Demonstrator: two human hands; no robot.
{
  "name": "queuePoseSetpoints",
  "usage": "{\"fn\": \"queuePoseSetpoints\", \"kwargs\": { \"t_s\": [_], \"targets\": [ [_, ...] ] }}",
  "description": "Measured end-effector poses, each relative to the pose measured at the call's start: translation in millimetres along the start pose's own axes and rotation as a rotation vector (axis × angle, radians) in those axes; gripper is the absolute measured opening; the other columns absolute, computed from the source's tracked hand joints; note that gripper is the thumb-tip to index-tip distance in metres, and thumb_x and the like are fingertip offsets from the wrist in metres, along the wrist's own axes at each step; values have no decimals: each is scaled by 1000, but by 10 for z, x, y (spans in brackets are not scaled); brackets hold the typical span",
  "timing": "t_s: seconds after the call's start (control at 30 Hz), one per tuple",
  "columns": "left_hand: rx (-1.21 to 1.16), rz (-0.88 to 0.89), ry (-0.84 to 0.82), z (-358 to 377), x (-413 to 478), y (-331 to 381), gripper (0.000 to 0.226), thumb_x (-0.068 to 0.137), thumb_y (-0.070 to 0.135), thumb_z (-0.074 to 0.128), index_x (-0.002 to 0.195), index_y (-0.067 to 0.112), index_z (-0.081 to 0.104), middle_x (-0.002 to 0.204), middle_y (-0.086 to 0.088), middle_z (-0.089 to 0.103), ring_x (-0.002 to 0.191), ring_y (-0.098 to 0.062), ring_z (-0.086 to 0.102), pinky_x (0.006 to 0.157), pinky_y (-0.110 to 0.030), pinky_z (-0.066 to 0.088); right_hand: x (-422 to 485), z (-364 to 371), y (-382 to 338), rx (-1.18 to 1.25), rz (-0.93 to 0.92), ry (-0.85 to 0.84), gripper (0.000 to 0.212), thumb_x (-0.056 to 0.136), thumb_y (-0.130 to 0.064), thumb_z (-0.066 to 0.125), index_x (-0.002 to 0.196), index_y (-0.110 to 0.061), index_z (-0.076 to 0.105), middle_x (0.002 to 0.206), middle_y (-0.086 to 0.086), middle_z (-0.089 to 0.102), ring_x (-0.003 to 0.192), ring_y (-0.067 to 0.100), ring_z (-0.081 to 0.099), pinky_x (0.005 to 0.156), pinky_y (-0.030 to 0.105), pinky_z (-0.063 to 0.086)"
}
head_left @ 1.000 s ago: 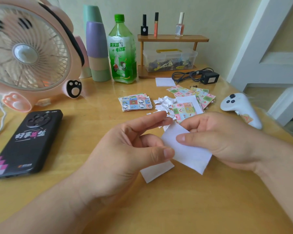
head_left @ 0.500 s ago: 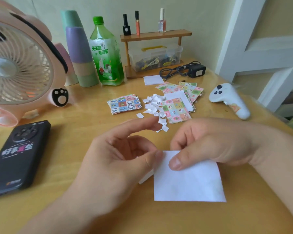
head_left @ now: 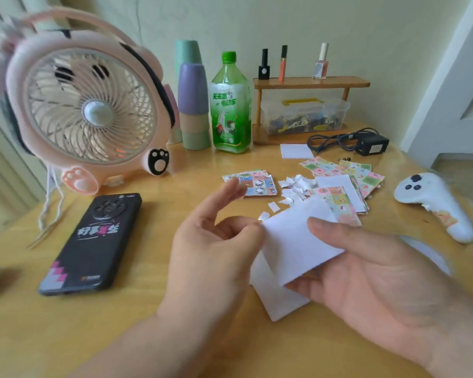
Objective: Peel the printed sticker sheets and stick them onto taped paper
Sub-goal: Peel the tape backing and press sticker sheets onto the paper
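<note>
While the right hand [head_left: 372,282] pinched the white sheet [head_left: 295,241], thumb flat on top and fingers spread underneath, the left hand [head_left: 210,249] worked at the sheet's left corner. Its thumb tip touched that corner, the middle fingers were curled in beside it and the forefinger was lifted clear. Whether a layer had actually been caught between them could not be told. The sheet was held tilted above the table [head_left: 148,336], blank side up, so the step looked like starting the peel at a corner. To do that well, the right thumb probably needed to stay close to the corner so the paper would not flex away, and the left thumbnail to roll the edge, not scrape it. A slow pull kept low along the sheet would seem less likely to tear thin backing. A second white piece [head_left: 279,301] lay just under both hands, partly hidden by them, and I could not tell if it was taped. Just beyond the fingertips lay a scatter of small white scraps [head_left: 292,186], which suggested the backing came off in bits. Beside the scraps, past the right hand, sat a pile of printed sticker sheets [head_left: 331,196], with another small stack [head_left: 257,184] ahead of the left forefinger. Out to the left of the left hand lay a phone [head_left: 93,241], well apart from the work.
</note>
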State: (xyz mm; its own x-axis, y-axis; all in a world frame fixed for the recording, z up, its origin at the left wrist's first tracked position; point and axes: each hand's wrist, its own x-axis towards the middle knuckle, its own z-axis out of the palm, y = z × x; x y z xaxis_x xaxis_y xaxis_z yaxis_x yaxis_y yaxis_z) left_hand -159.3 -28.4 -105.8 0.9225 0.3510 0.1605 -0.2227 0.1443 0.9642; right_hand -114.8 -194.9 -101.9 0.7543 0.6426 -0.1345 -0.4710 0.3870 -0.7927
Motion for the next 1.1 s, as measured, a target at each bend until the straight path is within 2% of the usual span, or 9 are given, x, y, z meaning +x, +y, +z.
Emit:
{"fn": "queuePoseSetpoints", "kwargs": {
  "t_s": [0.1, 0.23, 0.33, 0.47, 0.67, 0.77, 0.9, 1.0, 1.1],
  "targets": [
    [-84, -21, 30, -2, 7, 14, 64, 77, -5, 78, 130, 25, 60, 88, 0, 78, 73, -11, 64, 62, -18, 48, 5, 54, 74, 90, -108, 57, 52, 65, -20, 85, 116, -15, 75, 124, 18, 70, 108, 32, 70, 75, 40, 59],
    [-136, -54, 10, 31, -10, 12, 60, 81, -9, 74, 131, 20, 61, 83, -5, 77, 61, -8, 61, 53, -11, 42, 7, 85, 149, -213, -201, 176, 30, 71, -27, 78, 99, -19, 81, 102, 14, 75, 86, 24, 70, 66, 37, 53],
    [-170, -81, -49, 40, -19, -13, 68, 69, -5, 85, 127, 24, 64, 88, -8, 76, 70, -15, 66, 59, -18, 50, 14, 25, 172, -364, -259, 278, 32, 75, -26, 71, 102, -11, 79, 106, 22, 74, 99, 45, 66, 78, 62, 50],
    [-223, -102, -72, 34, -15, -32, 64, 60, 3, 83, 120, 22, 71, 88, -9, 73, 80, -16, 67, 81, -28, 55, 26, -16, 132, -400, -265, 269, 31, 77, -24, 68, 104, -9, 78, 108, 19, 75, 102, 50, 62, 76, 48, 42],
    [-222, -126, -120, 14, 5, 11, 64, 58, 1, 83, 119, 16, 71, 69, -15, 63, 107, -11, 71, 89, -27, 49, 11, -77, 48, -367, -234, 201, 35, 80, -20, 67, 110, -3, 74, 115, 28, 70, 113, 53, 59, 85, 55, 42],
    [-196, -147, -125, 9, -4, 38, 67, 59, 2, 83, 123, 17, 70, 74, -14, 68, 95, -10, 73, 91, -32, 49, 8, -81, 31, -347, -227, 176, 34, 81, -16, 66, 111, -3, 74, 119, 28, 69, 119, 51, 57, 100, 68, 40],
    [-212, -179, -130, 12, -9, 63, 69, 62, 0, 78, 128, 17, 65, 94, -7, 77, 64, -12, 67, 87, -31, 49, 8, -77, 12, -338, -209, 150, 33, 82, -14, 65, 112, -4, 74, 117, 23, 71, 118, 44, 64, 108, 68, 35],
    [-218, -189, -138, 11, 2, 76, 70, 64, -1, 76, 131, 17, 63, 105, -5, 78, 61, -12, 66, 83, -28, 47, 5, -93, -2, -335, -196, 135, 34, 82, -15, 65, 114, -5, 74, 119, 23, 71, 121, 46, 60, 102, 61, 39],
    [-227, -205, -168, -17, 8, 67, 70, 63, -3, 76, 129, 17, 65, 101, -9, 78, 69, -10, 69, 80, -22, 52, 4, -105, -8, -331, -191, 120, 34, 82, -14, 66, 114, -4, 73, 122, 27, 68, 122, 49, 57, 100, 57, 39]
  ]
}}
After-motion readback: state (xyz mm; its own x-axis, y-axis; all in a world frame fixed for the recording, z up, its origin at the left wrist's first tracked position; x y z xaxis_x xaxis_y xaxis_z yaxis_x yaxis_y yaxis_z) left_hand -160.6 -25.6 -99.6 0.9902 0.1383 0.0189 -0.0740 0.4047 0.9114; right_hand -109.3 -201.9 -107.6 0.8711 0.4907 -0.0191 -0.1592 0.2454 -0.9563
